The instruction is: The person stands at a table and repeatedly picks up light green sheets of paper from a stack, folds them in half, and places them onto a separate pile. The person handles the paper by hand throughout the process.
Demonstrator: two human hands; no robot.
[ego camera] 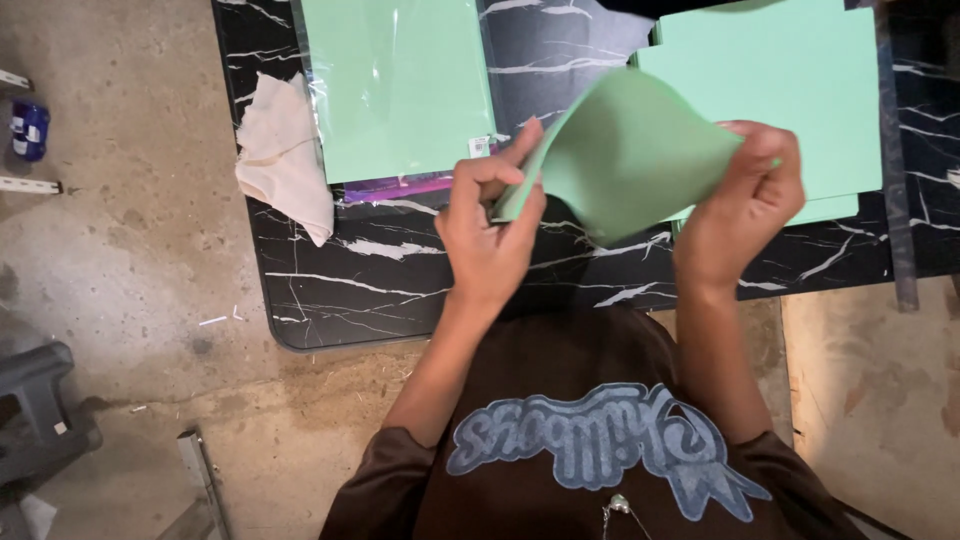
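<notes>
Sheet in hand: one light green paper sheet (640, 150), bowed into a curve, held up above the black marble-pattern table (380, 280), in front of the person's chest.
Left hand (490, 235): fingers closed, pinching the sheet's lower left corner between thumb and fingertips.
Right hand (745, 205): fingers curled over the sheet's right edge, thumb under it; a pinch grip on that edge.
Long axis: runs roughly left to right between the two hands, tilted a little, the left end lower. Exact proportions are hard to judge because of the bend.
Facing: the convex face points up toward the camera; the free upper edge arcs away from the person, toward the far side of the table.
Nearby: a flat stack of green sheets (800, 90) lies on the table just behind the right hand; a wrapped pack of green paper (400, 85) lies to the left, with a crumpled cream cloth (285, 150) at the table's left edge.
Risk 1: probably an unwanted crease, if the hands close in further and the bow collapses off-centre.
Risk 2: possibly skewed edges, since the left corner sits lower than the right grip.
Risk 3: slip from the left pinch, which holds only a small corner.
</notes>
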